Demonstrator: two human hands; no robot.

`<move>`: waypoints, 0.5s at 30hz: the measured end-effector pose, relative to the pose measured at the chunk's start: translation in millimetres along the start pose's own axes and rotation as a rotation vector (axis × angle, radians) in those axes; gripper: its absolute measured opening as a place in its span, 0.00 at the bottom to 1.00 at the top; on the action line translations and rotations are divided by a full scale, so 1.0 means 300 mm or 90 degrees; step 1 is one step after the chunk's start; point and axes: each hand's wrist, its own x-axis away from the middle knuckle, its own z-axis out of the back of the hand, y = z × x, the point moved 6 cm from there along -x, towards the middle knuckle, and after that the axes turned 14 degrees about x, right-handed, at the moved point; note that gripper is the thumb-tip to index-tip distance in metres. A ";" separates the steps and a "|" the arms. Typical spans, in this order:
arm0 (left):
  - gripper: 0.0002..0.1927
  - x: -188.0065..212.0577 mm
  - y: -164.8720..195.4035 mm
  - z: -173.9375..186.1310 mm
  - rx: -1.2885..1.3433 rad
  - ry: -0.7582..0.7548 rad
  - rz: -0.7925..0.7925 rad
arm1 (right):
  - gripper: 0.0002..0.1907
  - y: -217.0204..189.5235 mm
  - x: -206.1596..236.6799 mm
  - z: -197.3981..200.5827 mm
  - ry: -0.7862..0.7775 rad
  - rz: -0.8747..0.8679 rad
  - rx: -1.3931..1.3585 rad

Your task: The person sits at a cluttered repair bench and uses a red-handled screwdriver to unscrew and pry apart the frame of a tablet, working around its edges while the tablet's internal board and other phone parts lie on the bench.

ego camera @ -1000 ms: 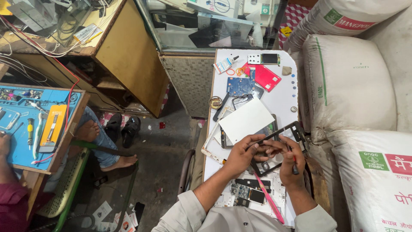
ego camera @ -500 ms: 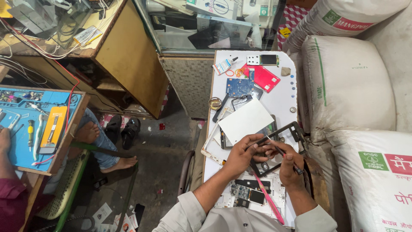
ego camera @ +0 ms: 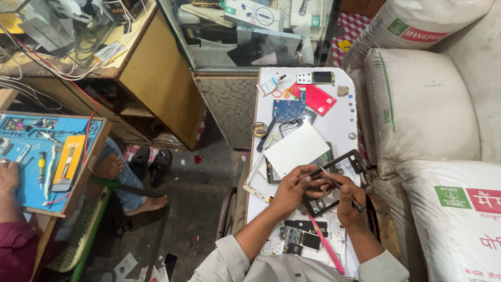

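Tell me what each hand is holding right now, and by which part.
The left hand grips the black phone frame at its near left edge. The right hand holds a thin dark tool by its shaft, its tip pointing toward the frame.

Over the white desk [ego camera: 342,122], the left hand [ego camera: 292,189] grips a black phone frame [ego camera: 347,163] while the right hand [ego camera: 348,201] presses a thin dark tool [ego camera: 345,192] against it. A pink stick [ego camera: 324,243] lies below.

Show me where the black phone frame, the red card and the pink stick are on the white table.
black phone frame [ego camera: 348,159]: head view, on its upper edge beyond the hands.
red card [ego camera: 318,99]: head view, on the middle of its face.
pink stick [ego camera: 326,244]: head view, midway along its shaft.
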 end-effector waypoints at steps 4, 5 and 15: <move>0.19 0.001 0.000 0.002 -0.005 0.004 -0.002 | 0.37 0.009 0.002 0.001 0.000 0.000 0.014; 0.19 -0.001 -0.001 0.004 -0.003 0.005 0.000 | 0.36 0.011 0.001 0.000 0.001 0.000 0.013; 0.19 0.001 -0.005 0.011 -0.006 0.002 0.001 | 0.31 -0.004 -0.005 -0.005 0.000 -0.015 0.043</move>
